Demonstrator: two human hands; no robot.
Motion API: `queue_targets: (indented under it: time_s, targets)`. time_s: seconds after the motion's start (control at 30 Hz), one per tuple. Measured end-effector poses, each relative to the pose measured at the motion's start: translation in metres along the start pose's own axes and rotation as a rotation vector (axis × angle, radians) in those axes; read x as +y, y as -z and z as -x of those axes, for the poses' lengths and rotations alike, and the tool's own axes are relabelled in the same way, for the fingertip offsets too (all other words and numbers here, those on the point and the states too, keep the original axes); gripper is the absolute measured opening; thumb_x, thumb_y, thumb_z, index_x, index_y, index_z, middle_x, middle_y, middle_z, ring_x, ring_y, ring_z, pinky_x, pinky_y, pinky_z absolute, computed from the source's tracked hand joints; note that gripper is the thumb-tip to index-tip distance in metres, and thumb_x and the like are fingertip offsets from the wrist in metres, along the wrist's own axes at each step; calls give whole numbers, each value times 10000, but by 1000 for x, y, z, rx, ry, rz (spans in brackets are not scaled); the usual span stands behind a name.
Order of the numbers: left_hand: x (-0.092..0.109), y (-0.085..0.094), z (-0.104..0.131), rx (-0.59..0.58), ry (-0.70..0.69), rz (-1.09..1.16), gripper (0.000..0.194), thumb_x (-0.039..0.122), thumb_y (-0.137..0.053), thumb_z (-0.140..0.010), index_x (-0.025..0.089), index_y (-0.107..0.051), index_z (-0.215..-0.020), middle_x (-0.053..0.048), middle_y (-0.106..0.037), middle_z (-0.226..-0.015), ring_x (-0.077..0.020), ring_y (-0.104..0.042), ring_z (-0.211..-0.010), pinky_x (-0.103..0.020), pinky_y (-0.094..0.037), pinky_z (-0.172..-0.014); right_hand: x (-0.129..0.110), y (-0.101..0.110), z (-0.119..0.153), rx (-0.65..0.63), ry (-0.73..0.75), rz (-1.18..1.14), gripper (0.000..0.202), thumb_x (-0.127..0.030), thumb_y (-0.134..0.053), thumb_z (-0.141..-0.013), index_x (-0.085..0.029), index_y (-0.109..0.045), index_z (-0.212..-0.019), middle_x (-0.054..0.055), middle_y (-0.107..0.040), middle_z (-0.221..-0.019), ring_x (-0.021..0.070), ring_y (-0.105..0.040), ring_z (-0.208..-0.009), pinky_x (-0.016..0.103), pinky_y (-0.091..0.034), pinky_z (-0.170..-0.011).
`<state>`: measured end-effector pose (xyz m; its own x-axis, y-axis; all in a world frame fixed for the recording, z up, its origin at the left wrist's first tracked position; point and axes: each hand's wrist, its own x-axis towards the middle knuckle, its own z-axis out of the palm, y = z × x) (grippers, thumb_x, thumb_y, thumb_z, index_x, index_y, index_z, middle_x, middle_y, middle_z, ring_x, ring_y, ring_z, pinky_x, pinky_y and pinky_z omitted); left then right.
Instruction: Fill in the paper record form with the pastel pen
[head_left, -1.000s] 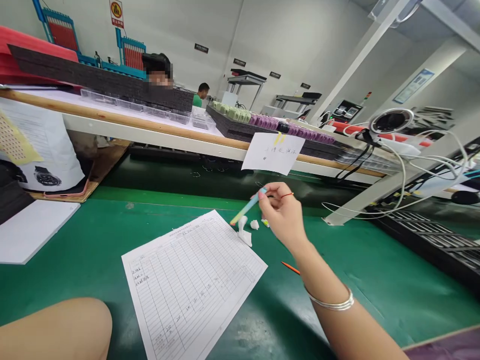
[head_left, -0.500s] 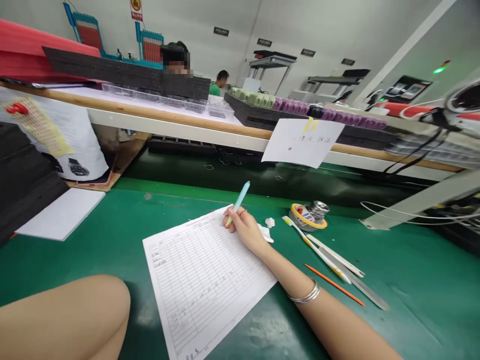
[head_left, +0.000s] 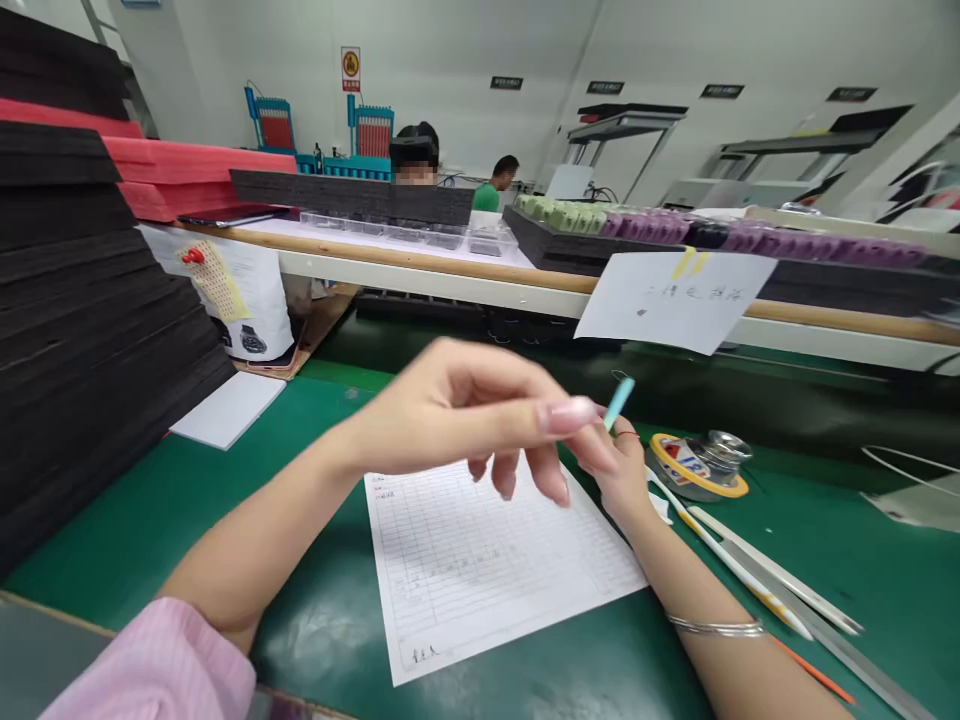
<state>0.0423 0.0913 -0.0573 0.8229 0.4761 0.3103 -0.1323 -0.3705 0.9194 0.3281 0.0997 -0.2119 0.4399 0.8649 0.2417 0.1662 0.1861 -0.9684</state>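
Near the worktop's (head_left: 877, 545) far edge, the right hand (head_left: 628, 475) grips a pen (head_left: 619, 402) slanted as for writing; the empty, half-curled left hand (head_left: 472, 405) overhangs a gridded form (head_left: 487, 610).

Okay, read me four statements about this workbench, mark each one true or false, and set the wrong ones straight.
1. The left hand is raised above the printed sheet. True.
2. The right hand holds an orange stick. False: it holds a pale blue pen.
3. The toothbrush lies to the left of the sheet. False: it lies to the right.
4. Yellow tape holds up the handwritten note. True.
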Motion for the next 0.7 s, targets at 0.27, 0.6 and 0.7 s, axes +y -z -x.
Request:
queue_targets:
  time_s: [0.27, 0.6, 0.7]
  targets:
    - [-144, -27, 41, -143, 206, -868, 583, 423, -534, -976, 158, -416, -1482, -202, -231, -1606, -383, -172, -1494, -598, -210, -1202, -19, -42, 36, -328, 81, 128, 636, -466, -494, -959, -218, -322, -1519, -88, -397, -509, 114, -328, -425, 217, -274, -409]
    - [-146, 18, 67, -153, 248, -920, 542, 521, -454, -1005, 350, -365, -1512, -31, -272, -1618, -296, -242, -1491, -509, -251, -1214, -10, -49, 46, -437, 168, 222, 386, -313, -538, -907, -259, -528, -1289, -66, -365, -636, 109, -325, -511, 239, -313, -494]
    - [-147, 23, 65, -169, 264, -929, 552, 538, -446, -1003, 348, -361, -1514, -27, -268, -1619, -286, -232, -1495, -504, -249, -1215, -12, -49, 49, -437, 228, 271, 351, -305, -537, -899, -254, -549, -1246, -75, -317, -600, 115, -296, -505, 251, -302, -499]
